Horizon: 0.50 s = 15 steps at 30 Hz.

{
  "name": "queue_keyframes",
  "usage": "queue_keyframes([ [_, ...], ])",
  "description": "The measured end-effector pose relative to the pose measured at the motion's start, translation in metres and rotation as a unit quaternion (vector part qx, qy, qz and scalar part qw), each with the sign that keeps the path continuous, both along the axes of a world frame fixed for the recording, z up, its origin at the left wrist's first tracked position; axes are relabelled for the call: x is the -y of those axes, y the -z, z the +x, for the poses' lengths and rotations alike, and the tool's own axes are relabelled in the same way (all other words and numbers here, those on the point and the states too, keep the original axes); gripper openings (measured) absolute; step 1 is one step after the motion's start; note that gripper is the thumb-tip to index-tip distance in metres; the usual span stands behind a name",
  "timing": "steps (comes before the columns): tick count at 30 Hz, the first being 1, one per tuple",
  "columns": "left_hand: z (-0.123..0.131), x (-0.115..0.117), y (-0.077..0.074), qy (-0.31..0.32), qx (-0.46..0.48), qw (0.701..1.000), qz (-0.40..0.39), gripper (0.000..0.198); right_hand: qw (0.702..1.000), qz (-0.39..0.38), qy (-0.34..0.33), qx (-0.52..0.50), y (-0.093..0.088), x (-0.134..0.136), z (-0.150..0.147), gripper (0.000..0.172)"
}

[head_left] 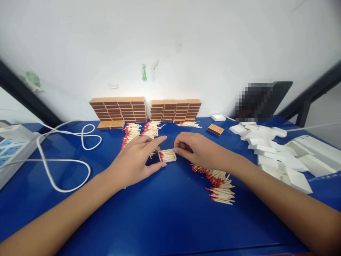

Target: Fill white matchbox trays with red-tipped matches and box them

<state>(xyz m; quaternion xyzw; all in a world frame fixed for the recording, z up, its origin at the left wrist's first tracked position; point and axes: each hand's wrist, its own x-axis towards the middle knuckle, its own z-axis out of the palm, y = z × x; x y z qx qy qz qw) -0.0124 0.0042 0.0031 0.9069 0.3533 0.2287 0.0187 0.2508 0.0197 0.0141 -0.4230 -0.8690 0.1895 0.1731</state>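
A small white matchbox tray (pixel 174 160) lies on the blue table in front of me, filled with red-tipped matches (pixel 167 155). My left hand (pixel 138 156) is at its left end, thumb and forefinger spread apart around that end; whether they touch the tray is unclear. At the right end, my right hand (pixel 189 147) has its fingers curled and thumb and fingertips pinched together by the match ends; anything between them is hidden. Loose matches (pixel 220 195) lie under and below my right wrist. Beyond my left hand are more heaps of matches (pixel 131 133), partly covered by it.
Stacked matchboxes (pixel 119 110) and a second stack (pixel 176 110) stand against the wall. One matchbox (pixel 215 129) lies apart. White empty trays (pixel 279 153) are piled at right, near a dark pixelated object (pixel 255 103). At left are a white cable (pixel 87 167) and a power strip (pixel 13 149).
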Motion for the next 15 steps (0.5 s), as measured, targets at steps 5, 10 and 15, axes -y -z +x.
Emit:
queue_keyframes([
  [5,-0.0001,-0.0004,0.0010,0.002,-0.002,1.000,0.007,0.070,1.000,-0.017,-0.003,0.009,-0.0006,0.0002,-0.0006,0.019],
  [10,0.0008,0.0007,-0.0005,0.003,0.000,1.000,0.007,0.070,1.000,-0.011,0.000,0.006,0.0037,0.0018,-0.0019,0.021],
  [15,0.0000,0.0001,-0.0001,0.002,-0.001,1.000,0.005,0.069,1.000,-0.022,-0.003,0.004,-0.0022,-0.0004,0.0033,0.019],
])
